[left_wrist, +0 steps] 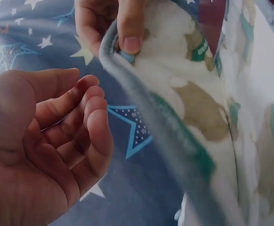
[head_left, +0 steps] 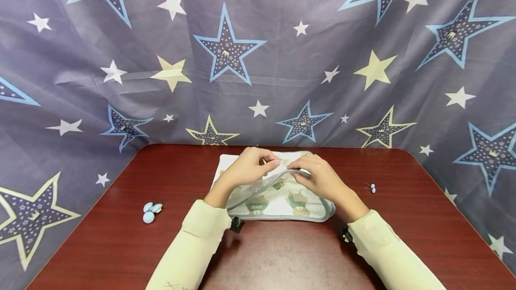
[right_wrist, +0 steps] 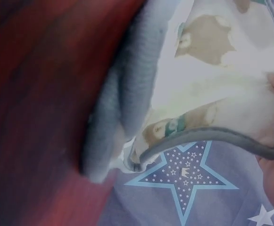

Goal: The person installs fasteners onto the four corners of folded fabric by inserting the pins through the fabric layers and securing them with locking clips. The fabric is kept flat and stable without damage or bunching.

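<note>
A folded white cloth with brown-and-green bear prints and grey-blue edging lies at the table's far middle. My right hand pinches its upper layer by the edging and lifts it, so the layers gape in the right wrist view. Under the right thumb, a small light blue piece shows against the cloth in the left wrist view. Beside the raised edge, my left hand hovers with loosely curved fingers, thumb tip close to the index fingertip and nothing visible between them.
Several light blue round caps lie on the dark red table at the left. Two small pins with pale heads are right of the cloth. A grey star-patterned curtain hangs behind the table.
</note>
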Tool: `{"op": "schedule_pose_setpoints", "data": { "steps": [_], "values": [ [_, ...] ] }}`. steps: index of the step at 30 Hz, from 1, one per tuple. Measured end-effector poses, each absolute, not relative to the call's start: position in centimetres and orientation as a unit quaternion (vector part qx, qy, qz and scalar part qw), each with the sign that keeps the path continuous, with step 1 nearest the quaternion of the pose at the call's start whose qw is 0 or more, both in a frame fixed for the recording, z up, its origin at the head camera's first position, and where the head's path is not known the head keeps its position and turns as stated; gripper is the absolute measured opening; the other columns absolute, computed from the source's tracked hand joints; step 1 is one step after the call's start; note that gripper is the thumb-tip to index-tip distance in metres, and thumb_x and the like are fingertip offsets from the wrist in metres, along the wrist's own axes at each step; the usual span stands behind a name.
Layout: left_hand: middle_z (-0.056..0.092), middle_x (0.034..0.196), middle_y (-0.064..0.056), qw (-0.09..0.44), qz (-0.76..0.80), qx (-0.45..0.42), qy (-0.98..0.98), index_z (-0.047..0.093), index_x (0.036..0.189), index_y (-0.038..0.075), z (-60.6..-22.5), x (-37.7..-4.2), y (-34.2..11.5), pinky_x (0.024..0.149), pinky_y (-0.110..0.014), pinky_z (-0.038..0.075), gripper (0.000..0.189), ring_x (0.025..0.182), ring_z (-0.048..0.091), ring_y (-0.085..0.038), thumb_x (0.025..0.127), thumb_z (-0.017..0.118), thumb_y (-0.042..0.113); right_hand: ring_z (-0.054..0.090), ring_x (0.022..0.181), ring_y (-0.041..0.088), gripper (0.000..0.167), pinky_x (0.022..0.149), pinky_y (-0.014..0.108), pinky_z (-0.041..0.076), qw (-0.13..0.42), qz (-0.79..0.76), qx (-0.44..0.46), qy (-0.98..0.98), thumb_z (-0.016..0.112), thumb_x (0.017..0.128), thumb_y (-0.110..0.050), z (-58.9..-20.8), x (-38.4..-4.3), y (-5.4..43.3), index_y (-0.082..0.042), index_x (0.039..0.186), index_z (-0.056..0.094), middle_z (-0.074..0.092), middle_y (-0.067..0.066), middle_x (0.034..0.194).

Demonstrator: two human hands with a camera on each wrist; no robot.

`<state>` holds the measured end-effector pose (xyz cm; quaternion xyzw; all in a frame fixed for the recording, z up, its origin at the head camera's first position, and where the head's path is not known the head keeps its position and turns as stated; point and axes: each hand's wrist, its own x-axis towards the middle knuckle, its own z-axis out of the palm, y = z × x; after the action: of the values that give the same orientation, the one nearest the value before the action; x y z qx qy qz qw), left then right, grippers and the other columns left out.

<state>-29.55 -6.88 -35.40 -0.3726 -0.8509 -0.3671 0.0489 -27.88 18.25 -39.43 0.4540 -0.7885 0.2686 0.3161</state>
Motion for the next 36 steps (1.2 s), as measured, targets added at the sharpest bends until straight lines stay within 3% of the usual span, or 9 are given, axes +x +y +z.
{"op": "schedule_pose_setpoints", "data": {
  "steps": [9,17,27,36],
  "values": [
    [0.068,0.076,0.010,0.075,-0.249,-0.368,-0.893,0.076,0.090,0.011,-35.2,-29.3,-11.3,0.069,-0.030,0.048,0.014,0.067,0.056,-0.007,0.097,0.067,0.019,0.067,0.095,0.021,0.027,0.087,0.042,0.050,0.335,0.255,0.464,-0.779,0.080,0.079,0.003,-39.5,-28.1,18.3,-0.009,0.102,0.075,0.074,-0.001,0.099],
    [0.062,0.070,0.011,0.046,-0.185,-0.336,-0.922,0.074,0.086,0.014,-35.6,-28.8,-18.2,0.066,-0.032,0.048,0.012,0.066,0.054,-0.008,0.095,0.069,0.017,0.066,0.097,0.022,0.025,0.089,0.041,0.049,0.321,0.250,0.473,-0.781,0.081,0.080,0.001,-39.3,-27.9,18.5,-0.010,0.102,0.075,0.074,-0.001,0.100],
    [0.062,0.075,0.009,0.002,-0.141,-0.298,-0.944,0.071,0.088,0.018,-36.0,-27.9,-25.5,0.069,-0.035,0.046,0.008,0.070,0.053,-0.010,0.095,0.069,0.015,0.065,0.099,0.020,0.022,0.091,0.037,0.047,0.302,0.249,0.464,-0.795,0.080,0.084,-0.003,-39.1,-28.0,18.8,-0.011,0.103,0.075,0.073,-0.001,0.102],
    [0.056,0.070,0.012,-0.043,-0.109,-0.295,-0.948,0.068,0.087,0.018,-37.9,-27.8,-29.9,0.063,-0.028,0.044,0.012,0.065,0.050,-0.004,0.087,0.079,0.016,0.065,0.098,0.019,0.021,0.090,0.037,0.047,0.309,0.246,0.470,-0.789,0.080,0.084,-0.004,-39.1,-28.1,18.6,-0.012,0.102,0.075,0.073,-0.003,0.101]
  ]
}}
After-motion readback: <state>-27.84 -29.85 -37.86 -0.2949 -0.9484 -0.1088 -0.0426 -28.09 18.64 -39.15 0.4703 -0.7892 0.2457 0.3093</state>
